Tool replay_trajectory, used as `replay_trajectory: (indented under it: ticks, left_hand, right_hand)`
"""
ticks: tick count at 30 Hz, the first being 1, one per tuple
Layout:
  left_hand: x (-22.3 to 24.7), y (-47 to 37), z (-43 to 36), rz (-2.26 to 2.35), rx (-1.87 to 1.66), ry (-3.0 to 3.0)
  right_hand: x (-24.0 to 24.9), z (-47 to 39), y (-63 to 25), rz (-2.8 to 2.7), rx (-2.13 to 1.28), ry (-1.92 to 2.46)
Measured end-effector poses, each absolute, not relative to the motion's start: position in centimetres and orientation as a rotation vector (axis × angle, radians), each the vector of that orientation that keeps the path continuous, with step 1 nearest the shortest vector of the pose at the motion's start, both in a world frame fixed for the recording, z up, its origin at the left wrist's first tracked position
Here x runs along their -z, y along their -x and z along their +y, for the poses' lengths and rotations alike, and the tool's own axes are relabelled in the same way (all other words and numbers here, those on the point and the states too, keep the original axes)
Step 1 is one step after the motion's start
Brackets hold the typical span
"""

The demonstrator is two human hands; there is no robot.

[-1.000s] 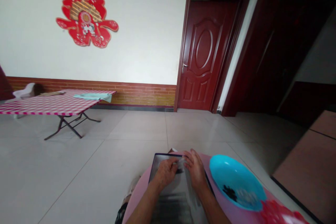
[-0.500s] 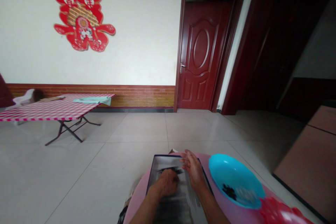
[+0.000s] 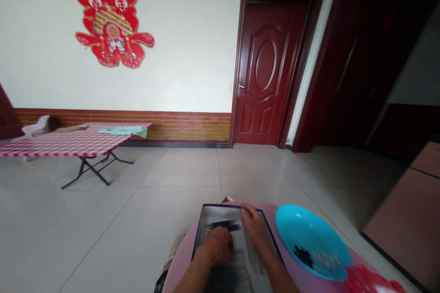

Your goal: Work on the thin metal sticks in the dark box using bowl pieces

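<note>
A shallow white box (image 3: 220, 212) with a dark blue rim sits in front of me. Black slender sticks (image 3: 225, 225) lie in its far part, and clear thin rods (image 3: 253, 261) run along its right side. My left hand (image 3: 218, 243) is down inside the box, its fingers curled; whatever they hold is hidden beneath them. My right hand (image 3: 255, 225) is at the box's far right, beside the rods' ends. Its fingers are bent and drawn together; what is between them is not clear. The contents nearest me are blurred.
The box rests on a round pink table (image 3: 185, 256). Right of it stands a blue basin (image 3: 302, 219) holding small black pieces (image 3: 303, 255) and clear pieces (image 3: 326, 262). A red plastic thing (image 3: 369, 279) touches the basin's near side. Farther off is a checkered folding table (image 3: 68, 144).
My right hand's fingers, spread before, are now bent and closer together at the far right of the box. My left hand has shifted slightly nearer to me. The view has moved a little.
</note>
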State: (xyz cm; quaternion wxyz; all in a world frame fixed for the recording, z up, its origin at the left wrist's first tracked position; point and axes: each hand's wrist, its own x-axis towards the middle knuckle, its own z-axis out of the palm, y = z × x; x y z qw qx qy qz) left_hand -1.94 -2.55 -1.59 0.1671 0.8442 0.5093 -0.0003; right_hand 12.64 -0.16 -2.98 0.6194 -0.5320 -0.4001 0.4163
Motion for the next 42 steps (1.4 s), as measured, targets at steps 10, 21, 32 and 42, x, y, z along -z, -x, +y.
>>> replay_trajectory:
  ticks: [10, 21, 32, 42]
  left_hand:
    - [1.6, 2.0, -2.5, 1.642, -0.117, -2.345]
    - [1.6, 2.4, -0.9, 1.920, -0.319, -2.310]
    - [1.3, 1.8, -1.0, 1.848, -0.479, -2.349]
    - [0.9, 1.6, -1.2, 1.873, -0.487, -2.243]
  right_hand:
    - [3.2, -0.1, -12.5, -1.262, -0.638, 1.358]
    - [3.1, -1.7, -11.1, -1.668, -0.290, 1.475]
    - [-4.3, -0.2, -15.0, -1.657, -0.254, 1.629]
    - [0.1, -3.9, -14.8, -1.998, -0.309, 2.000]
